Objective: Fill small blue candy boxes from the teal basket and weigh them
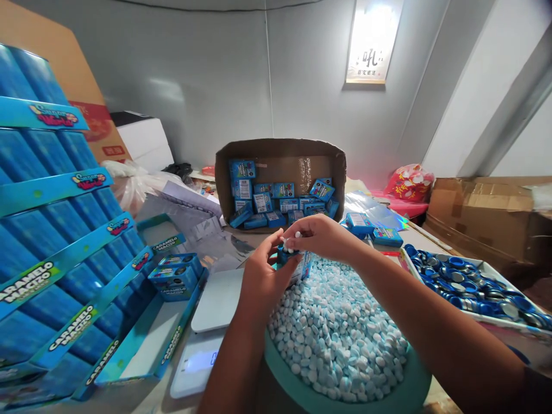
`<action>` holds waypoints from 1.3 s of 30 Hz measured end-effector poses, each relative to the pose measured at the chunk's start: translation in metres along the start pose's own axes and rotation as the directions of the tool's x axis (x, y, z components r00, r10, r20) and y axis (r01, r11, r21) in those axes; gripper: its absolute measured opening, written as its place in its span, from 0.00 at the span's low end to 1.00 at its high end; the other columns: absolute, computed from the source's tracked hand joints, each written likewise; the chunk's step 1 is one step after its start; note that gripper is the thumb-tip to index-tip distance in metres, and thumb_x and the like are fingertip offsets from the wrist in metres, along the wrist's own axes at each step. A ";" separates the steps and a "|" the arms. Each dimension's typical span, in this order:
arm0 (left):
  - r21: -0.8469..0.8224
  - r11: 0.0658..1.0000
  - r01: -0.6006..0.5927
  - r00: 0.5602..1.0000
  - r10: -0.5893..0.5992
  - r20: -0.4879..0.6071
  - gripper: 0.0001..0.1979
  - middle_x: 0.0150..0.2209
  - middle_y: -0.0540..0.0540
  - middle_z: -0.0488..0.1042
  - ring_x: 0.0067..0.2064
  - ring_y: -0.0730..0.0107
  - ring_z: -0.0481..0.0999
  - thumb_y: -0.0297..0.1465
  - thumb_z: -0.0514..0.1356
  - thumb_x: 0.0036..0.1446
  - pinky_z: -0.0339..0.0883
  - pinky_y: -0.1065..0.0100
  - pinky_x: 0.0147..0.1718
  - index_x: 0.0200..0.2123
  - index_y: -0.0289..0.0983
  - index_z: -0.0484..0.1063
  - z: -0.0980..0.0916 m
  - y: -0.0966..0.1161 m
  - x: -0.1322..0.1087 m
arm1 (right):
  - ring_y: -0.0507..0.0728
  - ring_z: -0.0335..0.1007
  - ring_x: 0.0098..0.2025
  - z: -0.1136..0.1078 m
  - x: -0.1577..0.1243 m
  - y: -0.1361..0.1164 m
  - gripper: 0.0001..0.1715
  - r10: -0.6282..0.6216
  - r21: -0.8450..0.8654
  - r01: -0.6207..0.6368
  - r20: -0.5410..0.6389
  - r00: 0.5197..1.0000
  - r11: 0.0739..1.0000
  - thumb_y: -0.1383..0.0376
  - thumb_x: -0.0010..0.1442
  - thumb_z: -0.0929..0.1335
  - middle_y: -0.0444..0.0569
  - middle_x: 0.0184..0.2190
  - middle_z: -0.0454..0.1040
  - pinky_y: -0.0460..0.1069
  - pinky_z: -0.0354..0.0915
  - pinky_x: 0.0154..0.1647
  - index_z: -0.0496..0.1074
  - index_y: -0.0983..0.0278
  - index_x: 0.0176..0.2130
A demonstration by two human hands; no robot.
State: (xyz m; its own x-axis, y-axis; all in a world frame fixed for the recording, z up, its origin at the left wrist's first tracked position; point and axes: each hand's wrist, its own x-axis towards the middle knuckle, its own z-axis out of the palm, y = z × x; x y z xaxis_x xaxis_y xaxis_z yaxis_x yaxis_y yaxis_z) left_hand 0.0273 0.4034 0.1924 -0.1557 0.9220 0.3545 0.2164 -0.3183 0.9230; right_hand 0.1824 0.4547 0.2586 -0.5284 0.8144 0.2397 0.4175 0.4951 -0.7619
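Right forearm (431,310): slants in from the near right, leading up to the grip.
Tub (418,376): sits below the grip, heaped with pale blue and white candies (340,333); apparently plenty left.
Scale (218,305): lies left of the grip, readout lit but partly hidden by the left forearm (239,351).
Stacked displays (47,241): rise at far left of the grip, rows of boxes seated; this portion seemingly done.
Display tray (153,339): stands between stack and scale, boxes (175,279) at the far end only; seemingly part-filled.
Left hand (264,270): curls firmly round a blue container.
Right hand (321,237): narrows to a pinch on white candies at the mouth; exact count hidden.
Blue container (283,256): held between both hands above the heap, no cap showing; filling judged unfinished.
Blue caps (461,282): lie loose right of the grip, past the right forearm; capping plainly left over.
Carton (284,168): opens beyond the grip, holding jumbled packs (263,201); cannot tell whether filled.
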 end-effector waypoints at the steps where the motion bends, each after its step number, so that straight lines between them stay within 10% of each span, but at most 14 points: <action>1: 0.000 1.000 0.002 1.000 -0.002 0.001 0.34 0.55 0.40 0.77 0.52 0.58 0.78 0.37 0.70 0.48 0.72 0.62 0.49 0.59 0.39 0.69 0.000 0.000 0.000 | 0.48 0.56 0.25 0.000 0.000 0.000 0.14 -0.004 -0.008 0.004 0.000 1.000 1.000 0.59 0.56 0.71 0.41 0.24 0.68 0.45 0.53 0.24 0.80 0.66 0.37; 7: -0.035 0.999 0.009 0.998 -0.007 0.065 0.22 0.45 0.43 0.82 0.45 0.60 0.81 0.38 0.68 0.51 0.73 0.63 0.44 0.49 0.38 0.76 0.000 0.004 0.000 | 0.47 0.53 0.23 0.001 0.000 -0.002 0.10 -0.026 -0.064 0.024 -0.031 0.999 0.998 0.62 0.57 0.70 0.38 0.19 0.62 0.45 0.50 0.22 0.79 0.65 0.33; 39: -0.100 0.995 0.031 0.999 -0.028 0.030 0.20 0.44 0.45 0.81 0.44 0.63 0.80 0.31 0.65 0.51 0.73 0.65 0.43 0.49 0.39 0.74 0.001 0.000 0.004 | 0.52 0.77 0.35 0.047 0.002 0.002 0.06 -0.278 -0.138 0.244 -0.358 0.891 0.960 0.71 0.58 0.71 0.44 0.32 0.82 0.46 0.68 0.40 0.79 0.62 0.33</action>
State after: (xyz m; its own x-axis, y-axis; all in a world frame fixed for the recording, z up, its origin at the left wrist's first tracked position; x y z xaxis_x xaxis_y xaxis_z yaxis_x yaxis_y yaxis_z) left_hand 0.0275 0.4073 0.1940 -0.1323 0.9369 0.3236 0.1141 -0.3099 0.9439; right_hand 0.1477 0.4433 0.2291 -0.3224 0.6964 0.6412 0.3733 0.7160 -0.5899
